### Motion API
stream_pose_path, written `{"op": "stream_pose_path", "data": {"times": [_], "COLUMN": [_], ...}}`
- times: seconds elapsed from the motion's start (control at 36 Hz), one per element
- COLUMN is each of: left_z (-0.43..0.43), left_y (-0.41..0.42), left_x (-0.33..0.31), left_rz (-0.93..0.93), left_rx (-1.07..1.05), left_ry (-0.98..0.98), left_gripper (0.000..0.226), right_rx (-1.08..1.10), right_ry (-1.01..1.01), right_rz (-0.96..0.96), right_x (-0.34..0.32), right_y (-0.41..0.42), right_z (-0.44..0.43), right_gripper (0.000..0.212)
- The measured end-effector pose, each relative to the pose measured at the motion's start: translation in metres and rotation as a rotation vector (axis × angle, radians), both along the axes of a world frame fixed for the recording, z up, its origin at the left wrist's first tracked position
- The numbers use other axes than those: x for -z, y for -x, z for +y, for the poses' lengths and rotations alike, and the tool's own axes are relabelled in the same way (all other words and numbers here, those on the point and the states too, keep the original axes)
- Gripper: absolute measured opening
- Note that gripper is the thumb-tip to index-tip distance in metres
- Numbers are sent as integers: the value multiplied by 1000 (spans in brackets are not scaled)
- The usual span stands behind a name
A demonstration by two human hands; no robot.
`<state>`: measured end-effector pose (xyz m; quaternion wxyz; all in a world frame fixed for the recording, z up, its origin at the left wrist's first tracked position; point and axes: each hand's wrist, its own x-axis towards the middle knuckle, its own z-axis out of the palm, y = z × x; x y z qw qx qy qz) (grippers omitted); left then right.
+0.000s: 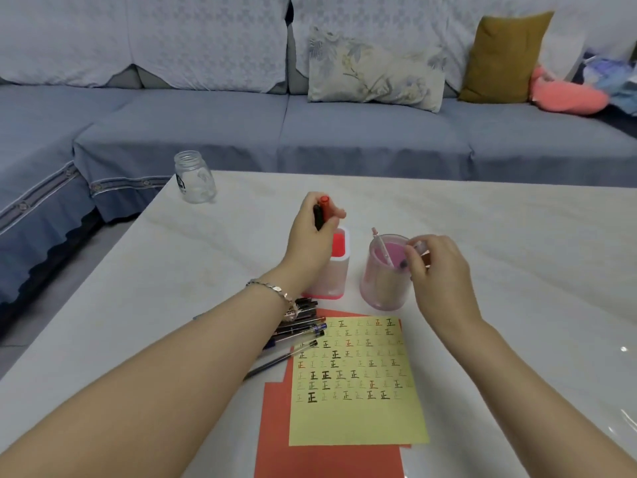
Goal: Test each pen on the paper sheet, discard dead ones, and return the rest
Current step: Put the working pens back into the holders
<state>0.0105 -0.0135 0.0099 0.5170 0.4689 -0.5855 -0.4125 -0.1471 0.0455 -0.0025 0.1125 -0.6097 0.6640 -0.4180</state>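
My left hand (312, 236) grips a red-capped marker (324, 207) together with a black pen, just above the white and red pen holder (336, 270). My right hand (437, 267) pinches a pale pen (418, 246) at the rim of the pink round cup (377, 288), which holds another pink pen (382, 248). The yellow paper sheet (358, 415), covered in rows of written test marks, lies on red paper (327, 460) in front of me. Several pens (300, 334) lie in a heap left of the sheet, partly hidden by my left forearm.
A clear glass jar (194, 177) stands at the table's far left corner. The pale table top (499, 236) stretches wide to the right. A blue sofa (344, 125) with cushions runs behind the table.
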Motion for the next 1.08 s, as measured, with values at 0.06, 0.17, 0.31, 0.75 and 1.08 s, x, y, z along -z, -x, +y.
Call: {"op": "stream_pose_path", "data": {"times": [0.06, 0.17, 0.31, 0.75, 1.08], "left_z": [-8, -9, 26, 115, 108], "left_y": [-6, -21, -48, -124, -121], "left_x": [11, 15, 14, 113, 124], "left_rz": [-76, -229, -455, -1301, -1276], "left_rx": [30, 46, -72, -115, -109], "left_ry": [-89, -134, 74, 202, 256], "left_gripper": [29, 57, 65, 42, 40], "right_rx": [11, 17, 25, -732, -746], "right_ry": [-32, -127, 101, -197, -234], "right_rz": [40, 126, 165, 724, 1003], "right_x": [3, 3, 4, 77, 77], "right_y": [0, -2, -16, -107, -122], "right_z": [-4, -8, 12, 23, 16], "right_gripper": [14, 22, 26, 33, 26]}}
